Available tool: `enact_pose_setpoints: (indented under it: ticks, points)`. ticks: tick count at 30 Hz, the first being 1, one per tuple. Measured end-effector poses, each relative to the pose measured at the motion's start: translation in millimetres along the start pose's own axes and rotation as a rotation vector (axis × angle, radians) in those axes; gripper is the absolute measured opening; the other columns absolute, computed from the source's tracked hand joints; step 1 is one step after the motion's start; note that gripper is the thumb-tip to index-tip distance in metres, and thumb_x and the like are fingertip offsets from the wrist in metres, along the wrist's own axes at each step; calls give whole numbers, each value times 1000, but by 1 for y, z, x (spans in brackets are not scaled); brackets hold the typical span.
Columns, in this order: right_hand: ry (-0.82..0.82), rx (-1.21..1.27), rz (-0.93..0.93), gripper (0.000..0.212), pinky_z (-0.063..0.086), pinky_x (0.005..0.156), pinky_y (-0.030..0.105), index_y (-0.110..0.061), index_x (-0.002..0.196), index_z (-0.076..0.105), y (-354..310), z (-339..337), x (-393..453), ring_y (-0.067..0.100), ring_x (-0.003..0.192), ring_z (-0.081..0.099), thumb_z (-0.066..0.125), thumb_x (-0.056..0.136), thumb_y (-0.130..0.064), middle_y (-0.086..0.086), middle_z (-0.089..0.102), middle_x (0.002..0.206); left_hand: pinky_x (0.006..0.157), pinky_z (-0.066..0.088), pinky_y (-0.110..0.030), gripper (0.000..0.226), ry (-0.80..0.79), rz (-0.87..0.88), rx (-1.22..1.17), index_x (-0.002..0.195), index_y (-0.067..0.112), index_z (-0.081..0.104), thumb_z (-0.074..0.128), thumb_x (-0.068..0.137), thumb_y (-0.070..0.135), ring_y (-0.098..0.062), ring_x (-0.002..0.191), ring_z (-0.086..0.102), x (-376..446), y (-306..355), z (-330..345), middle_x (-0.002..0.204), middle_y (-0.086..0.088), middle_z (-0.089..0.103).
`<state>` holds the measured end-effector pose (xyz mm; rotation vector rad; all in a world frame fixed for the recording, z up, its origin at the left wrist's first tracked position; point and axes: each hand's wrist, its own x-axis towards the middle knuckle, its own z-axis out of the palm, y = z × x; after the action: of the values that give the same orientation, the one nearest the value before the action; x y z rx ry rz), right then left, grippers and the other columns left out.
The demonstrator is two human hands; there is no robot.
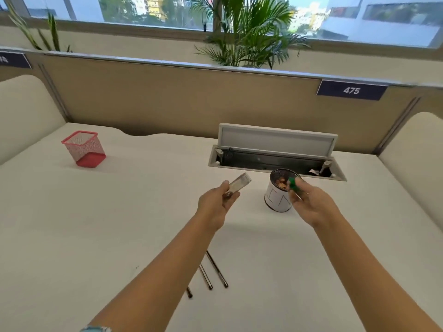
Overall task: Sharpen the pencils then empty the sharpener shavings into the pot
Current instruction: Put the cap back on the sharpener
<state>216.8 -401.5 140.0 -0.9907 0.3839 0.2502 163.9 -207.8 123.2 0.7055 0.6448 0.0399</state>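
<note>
My left hand [215, 202] grips a clear plastic sharpener container [238, 184], tilted up to the right, left of the pot. My right hand [309, 202] holds the green sharpener piece [292, 183] right at the rim of the pot [275, 200]. That pot is white with a dark mesh rim, and brown shavings lie inside it. Three dark pencils [217, 271] rest on the desk between my forearms, partly hidden by my left arm.
A red mesh pen holder [84, 149] stands at the far left of the white desk [96, 224]. Behind the pot, a cable hatch [275, 154] stands with its lid raised. A beige partition [167, 99] closes off the back.
</note>
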Motion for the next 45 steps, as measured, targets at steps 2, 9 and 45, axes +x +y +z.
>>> enact_pose_setpoints:
  ticks: [2, 9, 45]
  points:
    - [-86, -38, 4, 12, 55, 57, 15, -4, 97, 58, 22, 10, -15, 16, 80, 57, 50, 91, 2, 9, 60, 91, 50, 56, -21, 14, -22, -16, 32, 85, -6, 58, 61, 86, 8, -25, 76, 64, -7, 0, -17, 85, -16, 61]
    - [-219, -449, -158, 26, 53, 86, 28, -9, 107, 58, 81, 61, -73, 24, 98, 61, 54, 87, 7, 9, 63, 103, 53, 57, -20, 14, -66, 27, 167, 83, -6, 58, 63, 85, 8, -20, 56, 68, -28, 32, -82, 76, -17, 64]
    - [-257, -704, -341, 19, 56, 70, 15, -9, 98, 67, 197, 145, -153, 9, 72, 70, 65, 82, 1, 5, 71, 88, 66, 59, -24, 15, -311, 170, 525, 83, 0, 62, 72, 72, -4, -27, 72, 68, -68, 137, -203, 81, -17, 68]
